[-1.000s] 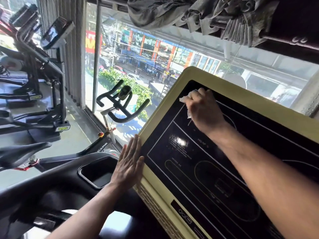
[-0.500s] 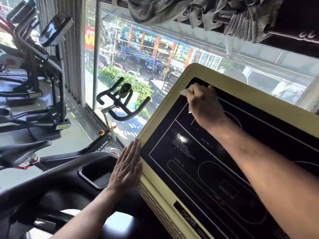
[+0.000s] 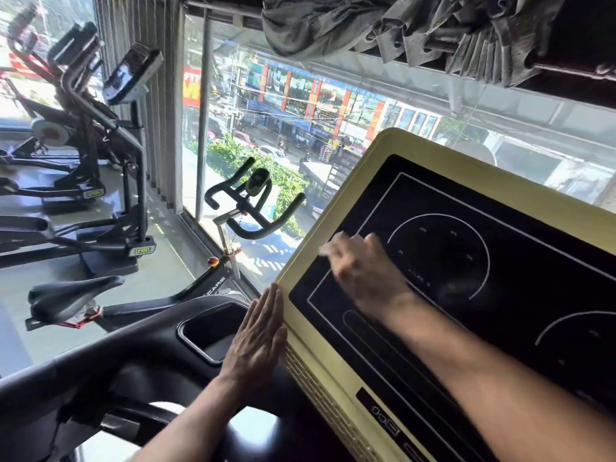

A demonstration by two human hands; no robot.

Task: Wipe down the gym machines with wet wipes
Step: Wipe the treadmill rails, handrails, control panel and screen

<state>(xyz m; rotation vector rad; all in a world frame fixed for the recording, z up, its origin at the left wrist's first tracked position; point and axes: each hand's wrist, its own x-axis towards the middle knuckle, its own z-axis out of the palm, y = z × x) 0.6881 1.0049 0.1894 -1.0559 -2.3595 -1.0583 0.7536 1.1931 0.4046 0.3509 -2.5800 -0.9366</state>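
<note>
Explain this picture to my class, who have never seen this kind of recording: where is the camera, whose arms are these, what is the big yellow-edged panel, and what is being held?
The camera is worn on a person's head and looks forward and down, so the two bare arms belong to the wearer. The big slanted panel is a gym machine's console: a pale yellow frame around a black display printed with white lines and dial arcs. The right hand presses a white wet wipe against the display's upper left part; only a corner of the wipe shows past the fingers, and the hand is blurred. The left hand lies flat, fingers straight, against the console's left edge and holds nothing. Beside it is a black cup tray. Beyond stand an exercise bike and a large window onto a street.
</note>
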